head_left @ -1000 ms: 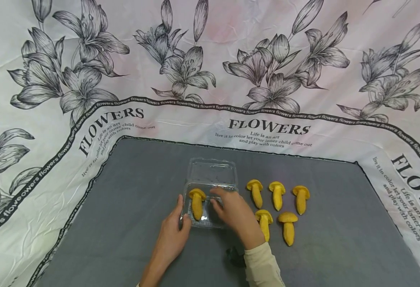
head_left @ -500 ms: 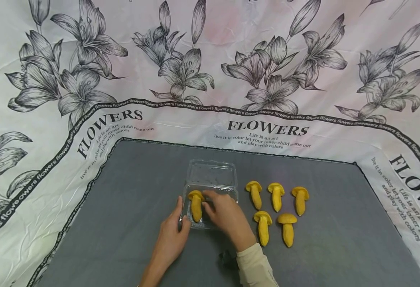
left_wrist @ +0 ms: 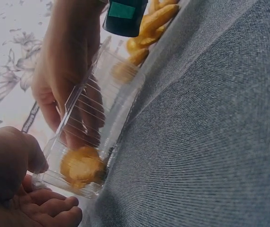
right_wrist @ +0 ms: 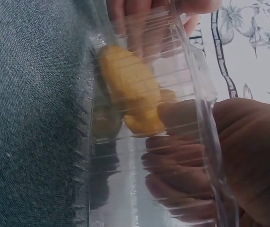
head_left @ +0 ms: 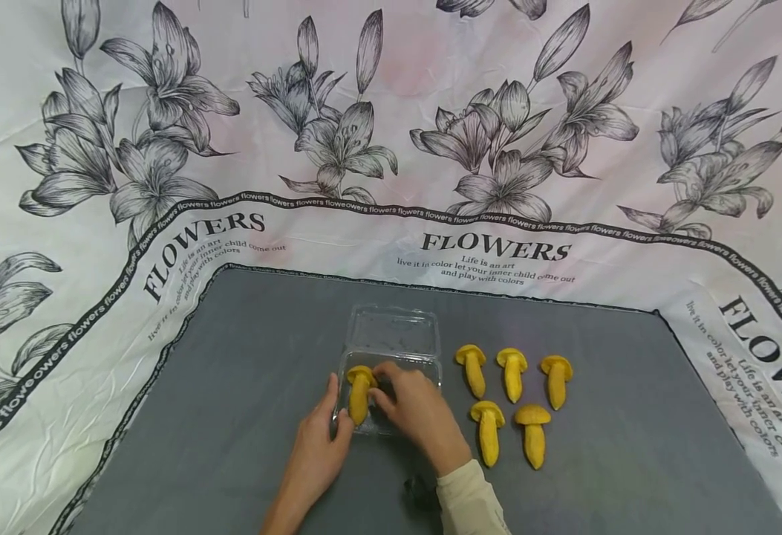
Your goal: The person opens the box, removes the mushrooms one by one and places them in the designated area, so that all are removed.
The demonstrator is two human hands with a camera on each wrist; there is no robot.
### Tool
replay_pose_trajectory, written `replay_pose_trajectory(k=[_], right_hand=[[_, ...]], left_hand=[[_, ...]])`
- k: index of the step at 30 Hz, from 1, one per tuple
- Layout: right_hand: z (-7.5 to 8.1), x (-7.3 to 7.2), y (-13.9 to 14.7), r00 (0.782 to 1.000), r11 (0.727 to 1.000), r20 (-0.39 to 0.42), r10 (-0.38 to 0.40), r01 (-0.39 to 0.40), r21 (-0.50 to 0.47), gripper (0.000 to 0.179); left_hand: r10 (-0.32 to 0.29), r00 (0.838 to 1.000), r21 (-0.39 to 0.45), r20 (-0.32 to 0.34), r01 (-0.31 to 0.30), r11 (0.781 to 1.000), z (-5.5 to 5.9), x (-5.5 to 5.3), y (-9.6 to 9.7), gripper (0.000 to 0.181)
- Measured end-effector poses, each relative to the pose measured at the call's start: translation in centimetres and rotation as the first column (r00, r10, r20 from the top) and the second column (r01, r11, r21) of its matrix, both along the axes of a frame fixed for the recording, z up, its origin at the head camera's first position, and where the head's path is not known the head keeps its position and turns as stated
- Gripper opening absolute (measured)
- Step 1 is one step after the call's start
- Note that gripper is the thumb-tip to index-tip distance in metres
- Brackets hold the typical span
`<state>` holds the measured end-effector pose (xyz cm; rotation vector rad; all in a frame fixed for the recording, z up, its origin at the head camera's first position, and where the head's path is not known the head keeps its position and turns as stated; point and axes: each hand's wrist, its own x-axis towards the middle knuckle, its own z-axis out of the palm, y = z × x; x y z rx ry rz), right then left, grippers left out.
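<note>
A clear plastic clamshell box (head_left: 400,362) lies with its lid raised at the back. Inside, along its left side, is a yellow mushroom (head_left: 359,401), cap away from me. My left hand (head_left: 320,438) holds the box's left edge, thumb at the rim and fingers outside, as the left wrist view shows. My right hand (head_left: 420,412) reaches into the box, its thumb and forefinger pinching the right side of the mushroom's cap. Through the ribbed wall in the right wrist view, the mushroom (right_wrist: 130,78) shows against the fingers (right_wrist: 177,161).
Several more yellow mushrooms (head_left: 513,375) lie in two rows right of the box on the grey cloth (head_left: 631,416). A dark object (head_left: 419,492) shows below my right wrist. White flower-printed cloth (head_left: 337,230) surrounds the grey area.
My right hand has moved left inside the box and come onto the mushroom, which has shifted slightly left. My left hand keeps its place on the box edge.
</note>
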<state>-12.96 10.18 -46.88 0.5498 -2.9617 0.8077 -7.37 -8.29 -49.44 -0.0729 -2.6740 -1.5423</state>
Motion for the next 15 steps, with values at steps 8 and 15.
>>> replay_pose_trajectory(k=[8, 15], right_hand=[[-0.45, 0.41, -0.51, 1.000, 1.000, 0.009, -0.009, 0.009, -0.019, 0.033], [-0.46, 0.30, -0.59, 1.000, 0.999, -0.014, -0.008, 0.007, -0.048, 0.043]], left_hand=[[-0.003, 1.000, 0.001, 0.006, 0.003, 1.000, -0.32, 0.23, -0.13, 0.064], [-0.009, 1.000, 0.002, 0.015, 0.009, 1.000, -0.28, 0.01, -0.05, 0.064]])
